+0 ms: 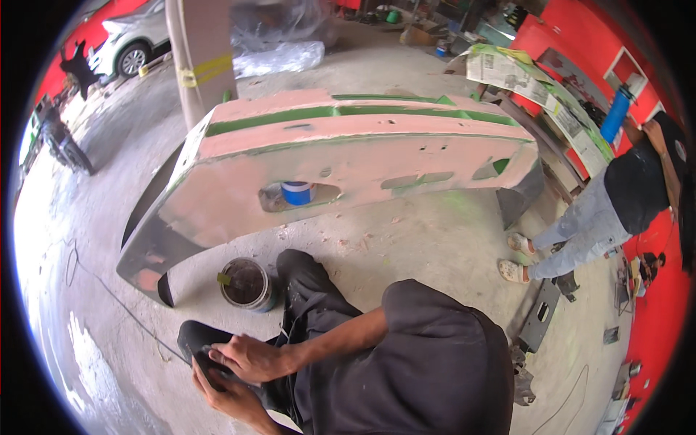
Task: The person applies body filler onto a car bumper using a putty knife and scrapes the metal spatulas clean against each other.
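Close together at the lower left, beside my bent knee in dark trousers, are both my hands. My left hand (226,397) is curled round the edge of a dark flat piece (205,368), whose kind I cannot make out. From above, my right hand (252,358) presses its bent fingers onto the same piece. A bucket (267,293) of murky dark liquid stands on the floor just beyond my hands, with a yellow-green scrap on its rim. In front of me is a large car bumper (246,170), coated in pinkish filler with green and grey patches.
Through an opening in the bumper shows a blue and white tub (297,193). A person (609,196) stands at the right, holding a blue bottle (616,112). Behind the bumper rises a pillar (201,58). A cable (123,304) crosses the floor at left; dark parts (538,315) lie at right.
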`<action>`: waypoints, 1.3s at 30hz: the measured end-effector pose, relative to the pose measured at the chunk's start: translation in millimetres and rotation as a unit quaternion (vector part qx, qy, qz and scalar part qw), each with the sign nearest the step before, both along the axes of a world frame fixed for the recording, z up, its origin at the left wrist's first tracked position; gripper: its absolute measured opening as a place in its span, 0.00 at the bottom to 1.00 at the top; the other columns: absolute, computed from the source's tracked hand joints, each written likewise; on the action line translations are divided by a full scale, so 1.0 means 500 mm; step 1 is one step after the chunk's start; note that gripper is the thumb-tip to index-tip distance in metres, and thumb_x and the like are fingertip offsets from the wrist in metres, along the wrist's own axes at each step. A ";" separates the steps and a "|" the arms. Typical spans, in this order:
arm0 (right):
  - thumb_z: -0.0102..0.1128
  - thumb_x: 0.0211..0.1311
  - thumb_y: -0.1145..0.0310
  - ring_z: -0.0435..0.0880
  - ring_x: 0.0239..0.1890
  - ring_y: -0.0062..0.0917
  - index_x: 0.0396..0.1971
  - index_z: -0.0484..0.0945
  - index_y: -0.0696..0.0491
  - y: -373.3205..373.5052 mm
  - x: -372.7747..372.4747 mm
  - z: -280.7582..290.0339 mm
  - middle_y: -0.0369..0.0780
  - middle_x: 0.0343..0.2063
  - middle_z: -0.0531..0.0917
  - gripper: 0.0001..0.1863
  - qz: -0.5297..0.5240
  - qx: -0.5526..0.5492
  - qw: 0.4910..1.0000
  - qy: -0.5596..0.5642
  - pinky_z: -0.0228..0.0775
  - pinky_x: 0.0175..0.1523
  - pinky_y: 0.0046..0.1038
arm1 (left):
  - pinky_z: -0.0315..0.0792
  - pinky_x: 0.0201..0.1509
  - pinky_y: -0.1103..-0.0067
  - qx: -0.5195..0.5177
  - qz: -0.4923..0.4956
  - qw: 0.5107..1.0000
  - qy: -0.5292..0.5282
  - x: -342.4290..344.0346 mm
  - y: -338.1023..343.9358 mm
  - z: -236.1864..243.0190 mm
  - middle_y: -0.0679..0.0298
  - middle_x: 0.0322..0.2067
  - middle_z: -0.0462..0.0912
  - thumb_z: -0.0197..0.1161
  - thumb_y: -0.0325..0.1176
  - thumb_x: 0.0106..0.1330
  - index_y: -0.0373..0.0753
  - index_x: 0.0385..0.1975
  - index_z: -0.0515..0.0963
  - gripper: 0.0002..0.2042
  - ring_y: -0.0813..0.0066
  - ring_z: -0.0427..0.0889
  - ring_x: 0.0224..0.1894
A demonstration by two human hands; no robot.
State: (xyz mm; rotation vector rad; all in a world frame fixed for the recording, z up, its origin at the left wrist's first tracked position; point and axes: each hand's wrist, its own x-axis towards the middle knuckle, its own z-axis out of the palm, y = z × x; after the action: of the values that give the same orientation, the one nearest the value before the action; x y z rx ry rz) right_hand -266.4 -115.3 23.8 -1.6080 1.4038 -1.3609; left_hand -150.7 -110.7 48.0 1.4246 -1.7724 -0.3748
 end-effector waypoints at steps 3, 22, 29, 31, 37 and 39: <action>0.48 0.74 0.61 0.81 0.27 0.50 0.35 0.77 0.62 0.043 0.040 -0.068 0.57 0.20 0.78 0.18 -0.096 -0.160 0.979 0.087 0.68 0.33 0.46 | 0.69 0.57 0.61 -0.008 0.008 0.999 -0.043 0.016 -0.039 -0.021 0.43 0.53 0.77 0.58 0.29 0.68 0.32 0.60 0.73 0.21 0.45 0.77 0.54; 0.44 0.77 0.57 0.77 0.25 0.53 0.26 0.75 0.62 -0.014 -0.120 0.023 0.58 0.17 0.73 0.25 -0.165 -0.044 0.981 0.090 0.64 0.32 0.46 | 0.69 0.59 0.58 -0.093 -0.172 0.980 0.036 -0.092 0.035 0.037 0.47 0.54 0.78 0.54 0.37 0.71 0.41 0.63 0.73 0.21 0.47 0.77 0.55; 0.46 0.76 0.59 0.79 0.25 0.52 0.28 0.75 0.61 0.008 -0.092 0.028 0.56 0.16 0.74 0.21 -0.128 -0.055 0.983 0.116 0.65 0.28 0.45 | 0.74 0.55 0.63 0.099 -0.131 0.944 0.287 -0.074 -0.012 -0.077 0.47 0.49 0.77 0.58 0.34 0.65 0.32 0.56 0.74 0.21 0.50 0.79 0.51; 0.48 0.75 0.60 0.79 0.25 0.51 0.27 0.74 0.61 0.014 -0.084 0.025 0.56 0.16 0.74 0.21 -0.116 -0.035 0.985 0.121 0.65 0.27 0.45 | 0.73 0.56 0.62 0.097 -0.138 0.942 0.289 -0.070 -0.018 -0.065 0.45 0.50 0.77 0.58 0.32 0.60 0.30 0.57 0.74 0.24 0.48 0.79 0.52; 0.49 0.74 0.59 0.80 0.26 0.53 0.24 0.73 0.61 0.013 -0.026 -0.073 0.58 0.18 0.75 0.22 -0.099 -0.061 0.983 0.142 0.69 0.32 0.47 | 0.69 0.60 0.60 -0.052 -0.181 0.969 0.162 -0.024 -0.044 0.044 0.39 0.51 0.78 0.56 0.24 0.46 0.27 0.58 0.73 0.32 0.44 0.78 0.53; 0.49 0.73 0.61 0.80 0.26 0.52 0.26 0.75 0.61 0.047 -0.014 -0.031 0.56 0.19 0.77 0.19 0.004 0.008 0.995 0.104 0.68 0.32 0.46 | 0.68 0.61 0.60 -0.075 -0.145 0.977 0.135 0.020 -0.067 0.027 0.37 0.52 0.78 0.56 0.21 0.41 0.26 0.58 0.72 0.35 0.42 0.78 0.53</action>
State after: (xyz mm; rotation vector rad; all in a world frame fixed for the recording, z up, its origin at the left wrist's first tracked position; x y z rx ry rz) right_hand -273.4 -91.8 8.2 -1.7838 1.5213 -1.2031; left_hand -140.4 -143.9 61.6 0.9612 -1.7431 -0.5469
